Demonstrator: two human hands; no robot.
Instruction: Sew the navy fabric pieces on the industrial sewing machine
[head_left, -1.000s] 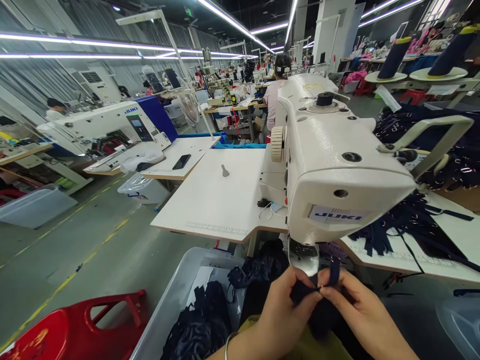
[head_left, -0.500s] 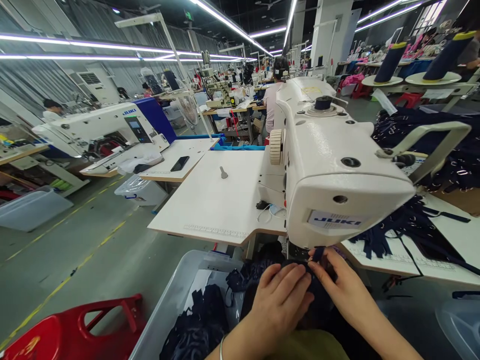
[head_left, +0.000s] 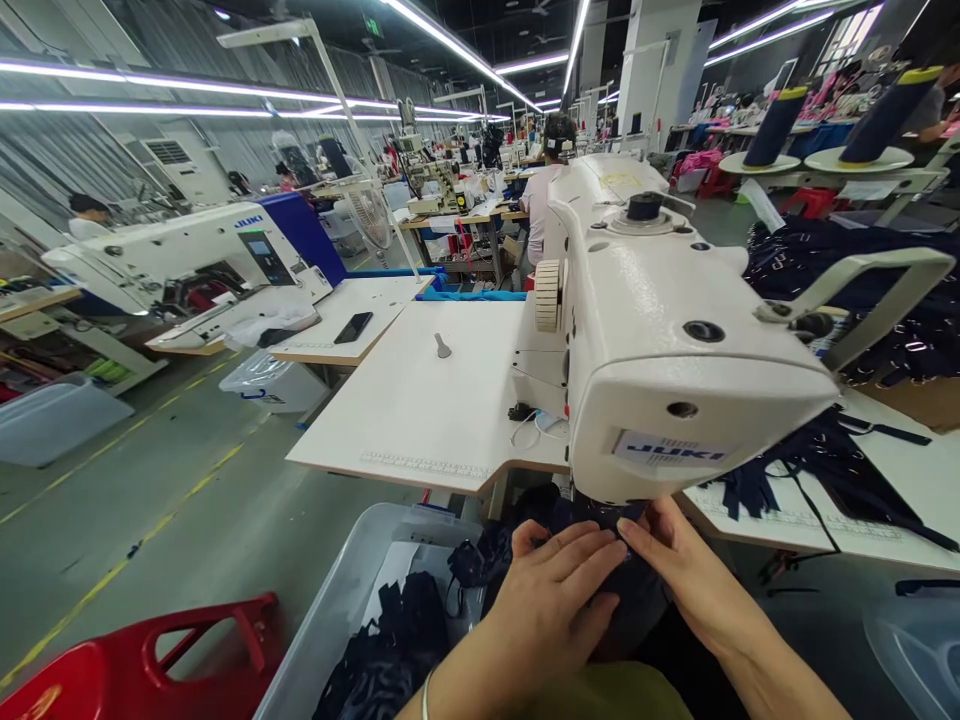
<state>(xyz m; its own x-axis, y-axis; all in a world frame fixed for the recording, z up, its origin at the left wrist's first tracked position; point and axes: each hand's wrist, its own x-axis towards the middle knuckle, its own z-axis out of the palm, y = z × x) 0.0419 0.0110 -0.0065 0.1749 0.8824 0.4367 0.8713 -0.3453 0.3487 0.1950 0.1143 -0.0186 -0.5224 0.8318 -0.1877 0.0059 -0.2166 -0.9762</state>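
Observation:
My left hand [head_left: 551, 600] lies with its fingers stretched flat on a piece of dark navy fabric [head_left: 637, 600] just below the head of a white JUKI sewing machine [head_left: 660, 340]. My right hand [head_left: 686, 575] rests beside it, fingers extended forward and pressing the same fabric under the machine head. The needle area is hidden by the machine's front. Both hands touch at the fingertips.
A grey plastic bin [head_left: 337, 620] with dark fabric pieces stands at lower left, a red plastic stool [head_left: 150, 660] beside it. The white sewing table [head_left: 427, 400] carries navy straps [head_left: 825, 460] at right. Other JUKI machines and seated workers fill the hall behind.
My hands have moved forward and up from holding a folded navy strip between pinched fingers to lying flat on the fabric under the machine head.

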